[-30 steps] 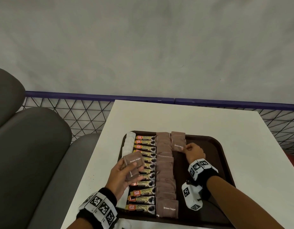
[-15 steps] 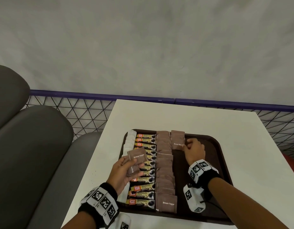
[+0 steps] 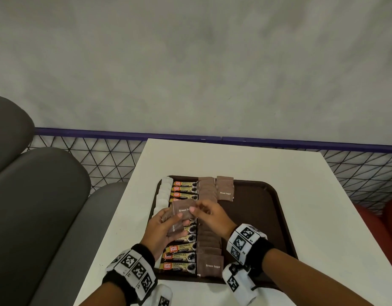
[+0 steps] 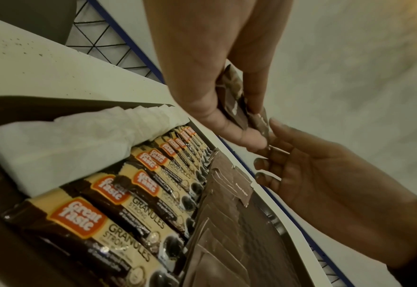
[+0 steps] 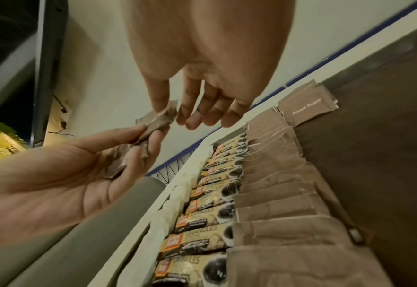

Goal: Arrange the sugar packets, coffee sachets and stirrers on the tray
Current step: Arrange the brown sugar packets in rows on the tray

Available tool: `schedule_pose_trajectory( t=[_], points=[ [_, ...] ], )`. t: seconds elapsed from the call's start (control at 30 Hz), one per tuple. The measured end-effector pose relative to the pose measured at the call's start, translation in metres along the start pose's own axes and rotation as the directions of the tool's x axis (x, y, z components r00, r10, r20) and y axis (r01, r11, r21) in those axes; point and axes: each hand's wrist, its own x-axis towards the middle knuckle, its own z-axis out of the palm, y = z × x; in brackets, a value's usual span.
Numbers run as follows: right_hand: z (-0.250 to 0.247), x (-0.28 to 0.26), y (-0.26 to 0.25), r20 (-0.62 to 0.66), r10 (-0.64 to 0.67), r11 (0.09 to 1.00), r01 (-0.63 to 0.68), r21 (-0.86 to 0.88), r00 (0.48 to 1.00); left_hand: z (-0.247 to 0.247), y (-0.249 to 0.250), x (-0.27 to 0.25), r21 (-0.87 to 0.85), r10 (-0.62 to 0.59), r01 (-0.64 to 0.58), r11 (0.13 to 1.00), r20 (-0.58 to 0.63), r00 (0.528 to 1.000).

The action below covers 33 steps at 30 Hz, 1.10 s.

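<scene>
A dark brown tray (image 3: 279,208) holds a column of white paper packets (image 3: 164,191), a column of coffee sachets (image 3: 183,248) and a long overlapping row of brown sugar packets (image 3: 209,246). A short second row of brown sugar packets (image 3: 225,191) lies at the tray's far end. My left hand (image 3: 178,223) hovers over the coffee sachets and grips a small stack of brown sugar packets (image 4: 234,101). My right hand (image 3: 198,212) pinches the top packet (image 5: 164,116) of that stack between thumb and fingers.
The tray sits on a white table (image 3: 234,157), near its left and front edges. Grey cushioned seats (image 3: 36,195) stand to the left, a black mesh railing (image 3: 91,155) with a purple rail runs behind, and a red seat (image 3: 387,217) is at the right.
My right hand left the short far row of brown sugar packets and came left to the stack in my left hand. It now pinches the top packet.
</scene>
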Motion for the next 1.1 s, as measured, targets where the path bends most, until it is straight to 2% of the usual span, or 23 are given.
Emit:
schedule_pose_trajectory(
  t=[0.17, 0.27, 0.33, 0.4, 0.47, 0.57, 0.77, 0.9, 1.1],
  points=[
    [-0.002, -0.003, 0.007, -0.004, 0.004, 0.999, -0.004, 0.043, 1.0, 0.003, -0.004, 0.001, -0.05, -0.034, 0.035, 0.998, 0.021, 0.999],
    [-0.014, -0.004, 0.008, -0.126, 0.037, 0.999, -0.034, 0.026, 0.991, 0.002, -0.005, 0.004, -0.131, -0.068, 0.07, 0.989, 0.018, 0.997],
    [-0.028, -0.002, 0.015, -0.288, 0.053, 0.997, -0.067, -0.038, 0.956, 0.001, -0.006, 0.006, -0.159, -0.076, 0.077, 0.984, 0.015, 0.997],
    [-0.045, 0.001, 0.026, -0.45, 0.078, 0.98, -0.151, -0.129, 0.889, -0.001, -0.006, 0.008, -0.156, -0.076, 0.075, 0.985, -0.001, 0.997],
    [-0.061, 0.004, 0.04, -0.531, 0.15, 0.955, -0.262, -0.141, 0.834, -0.002, -0.007, 0.009, -0.143, -0.073, 0.071, 0.987, -0.014, 0.997],
    [-0.075, 0.008, 0.056, -0.556, 0.247, 0.905, -0.394, -0.159, 0.793, -0.004, -0.006, 0.011, -0.119, -0.066, 0.063, 0.991, -0.022, 0.998],
    [-0.082, 0.027, 0.071, -0.544, 0.307, 0.853, -0.479, -0.206, 0.781, -0.011, -0.008, 0.017, -0.092, -0.068, 0.066, 0.994, -0.021, 0.997],
    [-0.08, 0.039, 0.083, -0.553, 0.335, 0.834, -0.513, -0.203, 0.763, -0.014, -0.007, 0.02, -0.071, -0.078, 0.078, 0.994, -0.009, 0.997],
    [-0.078, 0.05, 0.088, -0.574, 0.285, 0.815, -0.509, -0.277, 0.768, -0.02, -0.007, 0.023, 0.016, -0.09, 0.091, 0.996, -0.018, 0.996]
  ],
)
